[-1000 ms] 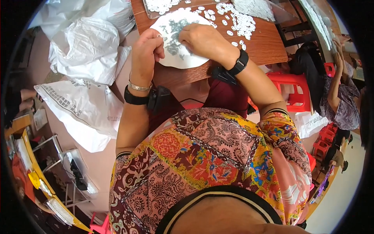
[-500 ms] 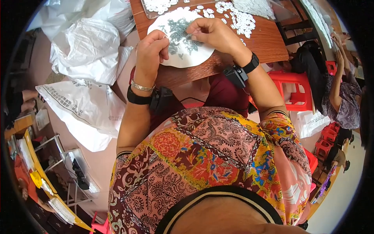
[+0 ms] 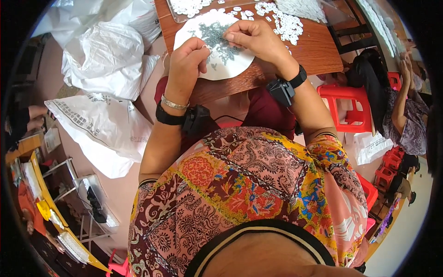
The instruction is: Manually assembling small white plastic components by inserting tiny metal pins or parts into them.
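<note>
A round white sheet (image 3: 235, 68) lies at the near edge of the brown wooden table (image 3: 318, 51). Small grey metal pieces (image 3: 214, 34) are heaped on it. Above its left part, my left hand (image 3: 188, 57) is closed in a pinch, with a small white piece (image 3: 206, 46) showing at the fingertips. My right hand (image 3: 253, 38) pinches over the right side of the heap. What its fingertips hold, if anything, is too small to make out. Many small white plastic pieces (image 3: 287, 30) with openings lie loose beyond my right hand.
A clear tray (image 3: 189, 8) of white pieces and a clear bag (image 3: 302, 9) of them lie at the table's far side. White sacks (image 3: 101, 60) stand on the floor to the left. A red stool (image 3: 348, 106) stands at the right, where another person (image 3: 406, 115) sits.
My left hand has moved slightly right, closer to my right hand. The right hand has shifted only a little, still pinched.
</note>
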A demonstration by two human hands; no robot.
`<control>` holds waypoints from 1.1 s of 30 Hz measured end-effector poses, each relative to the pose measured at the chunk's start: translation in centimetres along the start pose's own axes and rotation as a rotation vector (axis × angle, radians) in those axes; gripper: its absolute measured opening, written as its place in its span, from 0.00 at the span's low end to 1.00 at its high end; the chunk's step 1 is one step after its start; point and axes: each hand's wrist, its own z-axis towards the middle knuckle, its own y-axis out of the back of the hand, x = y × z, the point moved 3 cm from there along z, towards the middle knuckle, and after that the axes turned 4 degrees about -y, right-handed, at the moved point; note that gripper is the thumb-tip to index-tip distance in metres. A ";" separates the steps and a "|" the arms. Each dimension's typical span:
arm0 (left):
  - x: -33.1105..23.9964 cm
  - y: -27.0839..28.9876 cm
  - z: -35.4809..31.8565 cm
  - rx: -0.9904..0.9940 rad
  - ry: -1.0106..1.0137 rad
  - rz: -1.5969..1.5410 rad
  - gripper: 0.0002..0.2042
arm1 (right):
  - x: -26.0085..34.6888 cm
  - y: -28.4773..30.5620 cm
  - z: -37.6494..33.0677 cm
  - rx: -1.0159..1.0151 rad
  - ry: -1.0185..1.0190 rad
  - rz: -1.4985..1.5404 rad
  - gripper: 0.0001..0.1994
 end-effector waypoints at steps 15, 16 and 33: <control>-0.9 -2.5 0.6 0.015 -0.129 0.065 0.07 | 2.1 0.5 -0.6 0.021 0.087 0.070 0.10; -1.0 -2.8 0.7 0.018 -0.154 0.086 0.07 | 2.0 0.5 -0.7 0.038 0.090 0.040 0.11; -0.9 -4.0 0.9 0.074 -0.277 0.215 0.07 | 2.8 1.0 -2.2 -0.037 0.186 -0.249 0.12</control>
